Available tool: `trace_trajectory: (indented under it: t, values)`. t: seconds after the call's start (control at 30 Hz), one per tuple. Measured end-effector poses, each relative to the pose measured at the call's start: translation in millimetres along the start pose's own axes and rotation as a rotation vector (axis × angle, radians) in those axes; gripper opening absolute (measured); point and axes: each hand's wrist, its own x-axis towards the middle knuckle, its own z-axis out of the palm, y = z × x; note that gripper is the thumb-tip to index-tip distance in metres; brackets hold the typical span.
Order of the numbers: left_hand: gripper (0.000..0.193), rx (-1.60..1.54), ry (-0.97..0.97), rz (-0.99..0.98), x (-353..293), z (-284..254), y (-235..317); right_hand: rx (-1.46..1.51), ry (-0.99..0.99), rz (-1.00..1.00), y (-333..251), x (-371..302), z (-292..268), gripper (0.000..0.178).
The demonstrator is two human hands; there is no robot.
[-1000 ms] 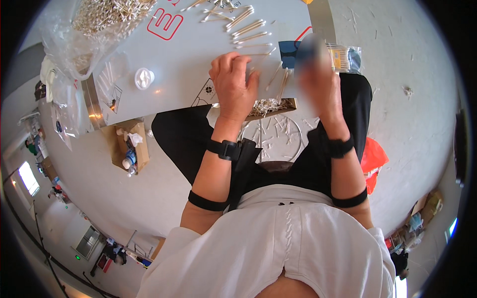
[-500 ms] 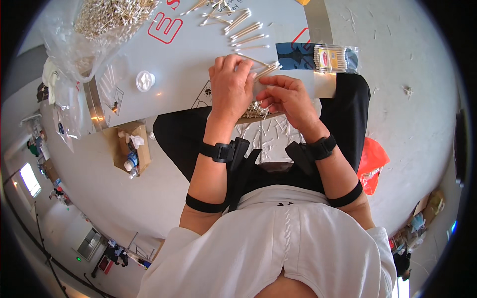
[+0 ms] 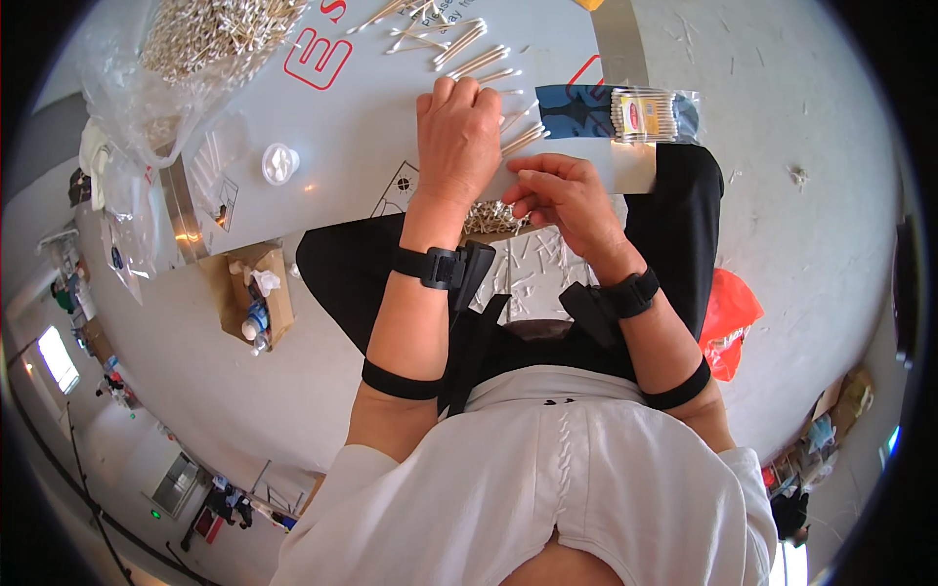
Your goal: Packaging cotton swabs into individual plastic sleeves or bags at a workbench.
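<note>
My left hand [image 3: 457, 142] is over the grey board, its fingers curled down at a row of cotton swabs. Its fingertips are hidden, so what they grip cannot be made out. Just right of it lies a small bundle of cotton swabs [image 3: 526, 140]. My right hand [image 3: 570, 203] hovers at the board's near edge, fingers loosely bent and apart, with nothing seen in them. Further up the board, small groups of cotton swabs [image 3: 479, 61] lie fanned out. A flat clear pack of swabs [image 3: 645, 115] with a yellow and red label rests at the right.
A big clear bag of loose swabs [image 3: 215, 44] stands at the far left of the board [image 3: 342, 127]. Nearer is a small round tub [image 3: 279, 163]. Below the board's edge, more swabs [image 3: 493, 219] sit between my knees. A cardboard box [image 3: 249, 298] and red bag [image 3: 731, 322] are on the floor.
My left hand has moved up and away from the swab bundle, which now lies by itself on the board. My right hand has drawn slightly back from it.
</note>
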Motion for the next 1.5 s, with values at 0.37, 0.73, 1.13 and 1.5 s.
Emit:
trace_trajectory:
  t: [0.37,0.73,1.13,1.5]
  values:
    - [0.011,0.183,-0.047,0.168,2.2,0.0,2.5,-0.535,0.353,-0.549,-8.7,16.6,-1.6,0.023]
    - [0.013,0.066,-0.023,0.090,-0.7,4.8,-2.6,-0.895,0.343,-0.643,-20.9,35.5,-17.5,0.029]
    - [0.013,0.079,0.017,0.181,-2.2,2.0,-2.0,-0.987,0.347,-0.768,-32.3,50.0,-20.9,0.018]
    - [0.015,0.056,-0.007,0.146,4.0,-2.6,-4.2,-1.025,0.273,-0.845,-31.1,49.0,-25.9,0.014]
